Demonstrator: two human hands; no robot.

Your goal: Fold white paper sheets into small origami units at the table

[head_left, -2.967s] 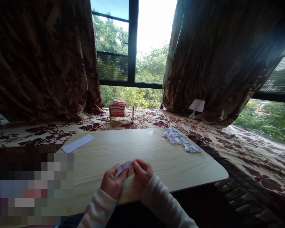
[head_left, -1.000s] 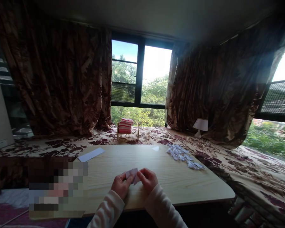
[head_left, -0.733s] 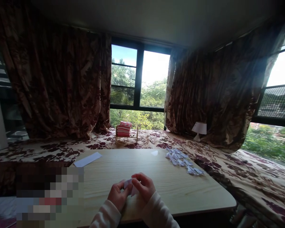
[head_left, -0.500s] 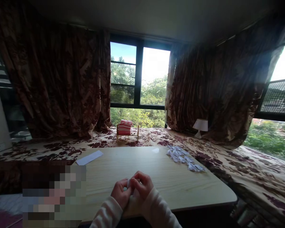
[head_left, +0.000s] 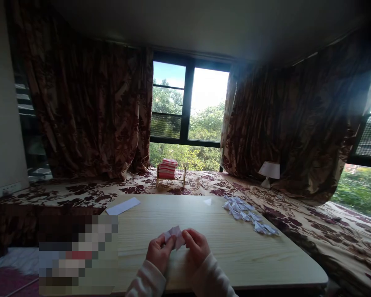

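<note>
Both of my hands hold a small folded piece of pale paper (head_left: 174, 235) just above the near part of a light wooden table (head_left: 241, 251). My left hand (head_left: 159, 253) pinches its left side, fingers closed. My right hand (head_left: 197, 246) pinches its right side, fingers closed as well. Cream sleeves cover both wrists.
A row of several small folded paper pieces (head_left: 249, 213) lies at the table's far right. A white paper strip (head_left: 123, 206) lies at the far left, a tiny paper scrap (head_left: 207, 201) at the far edge. Beyond are a toy bench with striped cushions (head_left: 168, 170), a small white lamp (head_left: 268, 172), curtains and windows.
The view has tilted up and shifted. My hands pressed together over the paper half a second ago; now they have parted slightly and the folded paper shows between them again.
</note>
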